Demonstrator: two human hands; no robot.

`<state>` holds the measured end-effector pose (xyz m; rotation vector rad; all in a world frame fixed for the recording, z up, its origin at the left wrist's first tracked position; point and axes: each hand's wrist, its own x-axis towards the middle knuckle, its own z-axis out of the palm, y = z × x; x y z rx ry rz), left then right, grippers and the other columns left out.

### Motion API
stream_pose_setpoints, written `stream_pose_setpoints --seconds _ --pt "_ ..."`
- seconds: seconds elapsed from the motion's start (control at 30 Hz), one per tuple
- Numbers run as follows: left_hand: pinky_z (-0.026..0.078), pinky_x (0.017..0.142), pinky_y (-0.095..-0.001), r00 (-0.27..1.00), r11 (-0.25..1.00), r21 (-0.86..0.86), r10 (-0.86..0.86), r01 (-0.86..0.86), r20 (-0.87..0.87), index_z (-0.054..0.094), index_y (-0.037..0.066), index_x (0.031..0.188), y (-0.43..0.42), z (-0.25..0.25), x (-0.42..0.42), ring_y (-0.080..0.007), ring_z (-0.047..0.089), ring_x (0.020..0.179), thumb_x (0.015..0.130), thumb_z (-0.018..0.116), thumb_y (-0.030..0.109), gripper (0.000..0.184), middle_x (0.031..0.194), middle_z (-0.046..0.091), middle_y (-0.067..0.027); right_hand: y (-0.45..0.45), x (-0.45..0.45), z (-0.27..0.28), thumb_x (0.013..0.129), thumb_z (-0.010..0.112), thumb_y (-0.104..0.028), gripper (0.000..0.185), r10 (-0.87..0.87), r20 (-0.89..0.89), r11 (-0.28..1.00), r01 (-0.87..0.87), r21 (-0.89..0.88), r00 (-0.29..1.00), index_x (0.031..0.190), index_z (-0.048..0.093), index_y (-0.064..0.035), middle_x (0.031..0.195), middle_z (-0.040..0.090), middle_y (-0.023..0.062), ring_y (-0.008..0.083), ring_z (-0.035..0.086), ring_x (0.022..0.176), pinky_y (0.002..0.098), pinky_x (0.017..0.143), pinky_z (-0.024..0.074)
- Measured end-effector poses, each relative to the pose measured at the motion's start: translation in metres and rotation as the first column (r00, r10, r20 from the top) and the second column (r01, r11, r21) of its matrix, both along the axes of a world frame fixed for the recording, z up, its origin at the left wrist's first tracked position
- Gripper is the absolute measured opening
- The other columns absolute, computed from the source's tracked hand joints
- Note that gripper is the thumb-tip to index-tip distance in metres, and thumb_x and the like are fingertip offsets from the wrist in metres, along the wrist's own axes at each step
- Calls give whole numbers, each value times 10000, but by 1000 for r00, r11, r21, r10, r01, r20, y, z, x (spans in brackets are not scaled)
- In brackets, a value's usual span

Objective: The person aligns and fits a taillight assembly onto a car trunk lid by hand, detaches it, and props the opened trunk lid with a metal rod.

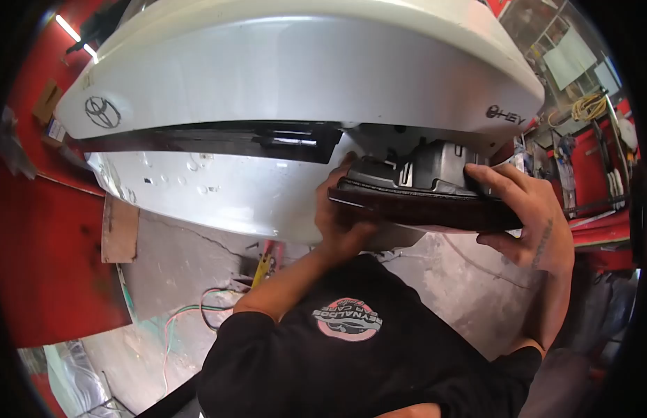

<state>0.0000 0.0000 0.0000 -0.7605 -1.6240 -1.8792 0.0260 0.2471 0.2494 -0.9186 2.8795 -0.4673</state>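
Observation:
Both hands hold a tail light [428, 202] in front of a silver car's trunk lid [295, 76]. Its dark red lens faces down toward me, and its black plastic housing [438, 166] faces up. My left hand [339, 209] is closed around the lamp's left end, with the thumb below and fingers partly hidden behind it. At the right end, my right hand [536, 216] grips with fingers on the housing and the thumb below the lens. Just left of the lamp, a long dark trim strip [226, 137] sits in the car's recess.
The silver lower panel [219, 184] below the strip has small holes and clips. Coloured hoses [198, 306] lie on the concrete floor [173, 254]. A red cabinet [51, 272] stands at left. Coiled yellow cable [589, 108] and tools hang at right.

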Motion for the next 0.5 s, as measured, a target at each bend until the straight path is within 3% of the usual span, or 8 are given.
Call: stream_pose_setpoints --seconds 0.07,0.1,0.2,0.3,0.5 --pt "499 1056 -422 991 957 279 -102 75 86 306 -50 1478 17 9 26 -268 571 1251 933 768 127 736 1399 508 -203 2 5 9 575 857 -131 892 13 -87 999 -16 -32 996 1423 581 -90 1031 664 168 409 665 898 448 768 512" --pt "499 1056 -422 995 963 253 -99 97 -2 306 -50 1478 1 -7 -20 -268 571 1251 933 768 127 736 1399 508 -203 -9 -18 -12 575 857 -131 892 13 -177 999 -22 -50 984 1423 581 -90 1031 664 168 409 665 898 448 768 512" --pt "528 1001 -393 981 923 332 -191 193 -37 317 -51 1455 2 -9 -7 -255 576 1210 926 759 53 698 1355 519 -183 -12 -23 -5 543 876 -122 923 43 -130 999 -45 -7 991 1416 579 -66 1012 663 166 405 658 879 437 761 507" --pt "528 1007 -412 996 957 275 -88 89 -16 317 -43 1450 3 -9 -4 -259 578 1200 920 766 44 700 1348 510 -177 -10 -32 -9 544 892 -124 923 44 -56 996 -49 -76 997 1410 579 -57 1009 667 166 407 660 894 436 765 514" --pt "523 1021 -413 999 970 239 47 -47 3 311 -43 1449 13 5 -5 -268 581 1202 929 764 65 698 1339 503 -187 5 -47 -24 567 907 -126 828 69 -155 985 -92 -148 986 1336 619 -28 1085 672 170 409 668 931 433 786 526"
